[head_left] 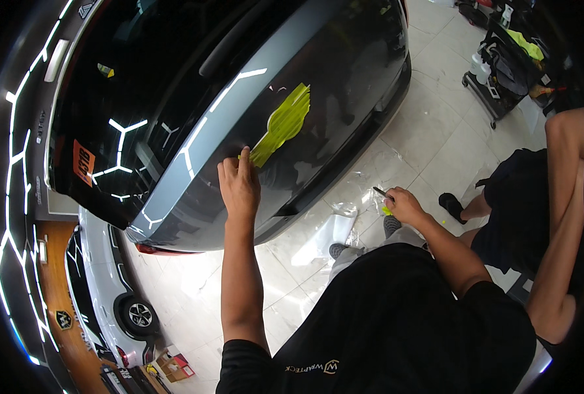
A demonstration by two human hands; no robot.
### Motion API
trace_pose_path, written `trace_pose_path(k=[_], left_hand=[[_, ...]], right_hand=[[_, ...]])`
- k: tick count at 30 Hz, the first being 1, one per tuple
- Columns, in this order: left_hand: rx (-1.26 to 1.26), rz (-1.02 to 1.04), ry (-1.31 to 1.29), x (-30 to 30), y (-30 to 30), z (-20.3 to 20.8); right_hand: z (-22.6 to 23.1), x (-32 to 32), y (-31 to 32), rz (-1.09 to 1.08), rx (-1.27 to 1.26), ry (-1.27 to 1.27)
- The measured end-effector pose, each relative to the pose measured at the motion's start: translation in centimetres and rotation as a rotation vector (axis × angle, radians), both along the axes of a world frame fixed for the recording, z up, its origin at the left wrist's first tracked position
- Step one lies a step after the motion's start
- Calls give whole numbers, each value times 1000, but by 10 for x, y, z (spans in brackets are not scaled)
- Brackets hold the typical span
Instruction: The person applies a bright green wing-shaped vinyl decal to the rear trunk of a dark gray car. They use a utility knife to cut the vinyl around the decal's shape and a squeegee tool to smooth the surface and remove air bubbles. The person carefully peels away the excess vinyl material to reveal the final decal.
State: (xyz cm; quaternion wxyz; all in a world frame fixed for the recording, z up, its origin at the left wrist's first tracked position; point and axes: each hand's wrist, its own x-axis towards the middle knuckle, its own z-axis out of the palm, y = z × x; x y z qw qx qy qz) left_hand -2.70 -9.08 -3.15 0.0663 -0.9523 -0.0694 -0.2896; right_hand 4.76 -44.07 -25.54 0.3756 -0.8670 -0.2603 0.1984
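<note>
My left hand (240, 184) reaches up to the grey car's tailgate (344, 72), its thumb and fingers pinched on the lower left end of a yellow-green film piece (285, 123). The film lies against the dark panel, wide in the middle and narrower toward both ends. Lower and to the right, away from the car, my right hand (407, 205) is closed around a slim black tool (382, 193) whose tip points up and left. A small yellow-green scrap (387, 211) shows just below that hand; whether it touches the fingers I cannot tell.
A co-worker in dark clothes (515, 203) stands close on my right, arms folded or crossed. Clear plastic sheeting (328, 236) lies on the tiled floor by my feet. A black cart (502, 72) with bottles and cloths is at upper right; a white car (108, 282) stands at left.
</note>
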Motion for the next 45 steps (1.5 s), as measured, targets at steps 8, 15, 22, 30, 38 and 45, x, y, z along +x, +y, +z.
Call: trace_pose_path(k=[8,15,22,30,38,45], left_hand=[[92,65,-114,2,4,-18],[183,78,-77,8,-2,-12],[114,132,-40,12,1,-14],[-112,88,-255,0,-24,-25],[-1645,-75,-16,-57,-135,-108],[-2292,-86,-224,-74,-136,-120]], right_hand=[[-6,-13,-3,79,-90,5],[-4,-5,-4,100,-40,-25],[3,2,7,126,-2,-16],[4,7,13,102,75,223],[72,-20,75,-91,645,481],[103,-45,99,117,649,570]])
